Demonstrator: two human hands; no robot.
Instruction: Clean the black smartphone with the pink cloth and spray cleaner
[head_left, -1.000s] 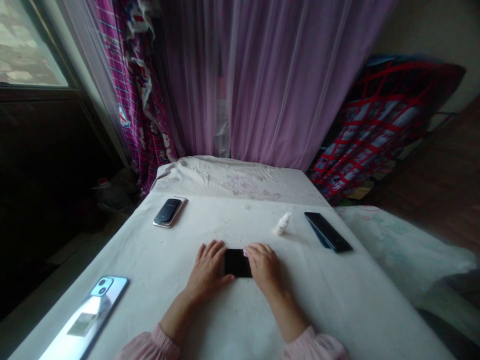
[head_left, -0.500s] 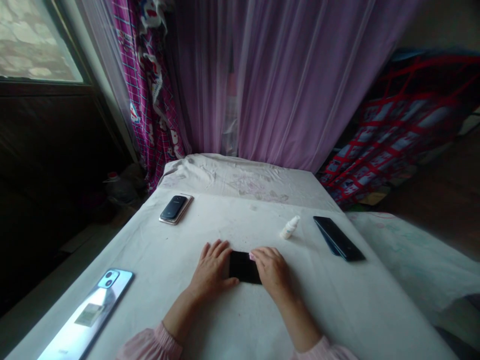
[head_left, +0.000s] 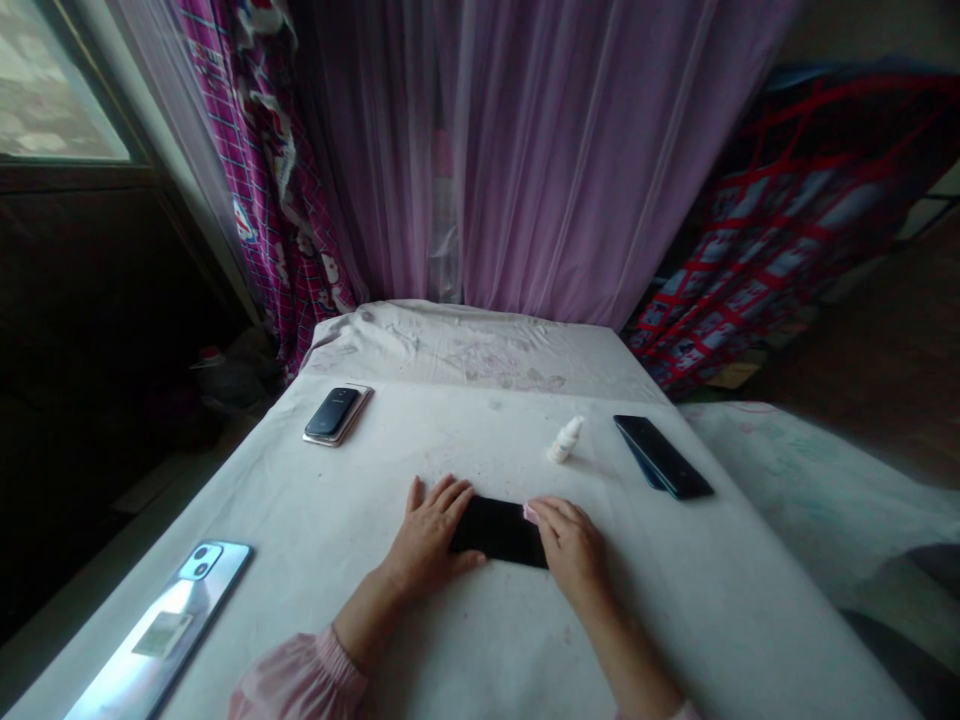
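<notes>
A black smartphone (head_left: 499, 530) lies flat on the white-covered table, screen side dark. My left hand (head_left: 431, 530) grips its left end, thumb along the near edge and fingers over the far edge. At the right end, my right hand (head_left: 574, 545) has its fingers pressed together around a small pink piece (head_left: 531, 513), apparently cloth, against the screen. Most of that piece is hidden under the fingers. Just beyond the right hand stands a small white bottle (head_left: 566, 440).
Two dark phones (head_left: 664, 460) lie stacked at the right. A small dark phone (head_left: 334, 411) rests on a larger one at the back left. A pale blue phone (head_left: 161, 635) lies at the front left. Purple curtains (head_left: 555, 160) hang behind the table (head_left: 480, 420).
My right hand with the pink piece has slid rightward along the phone, exposing more of the dark screen. My left hand stays at the left end. The view has shifted slightly.
</notes>
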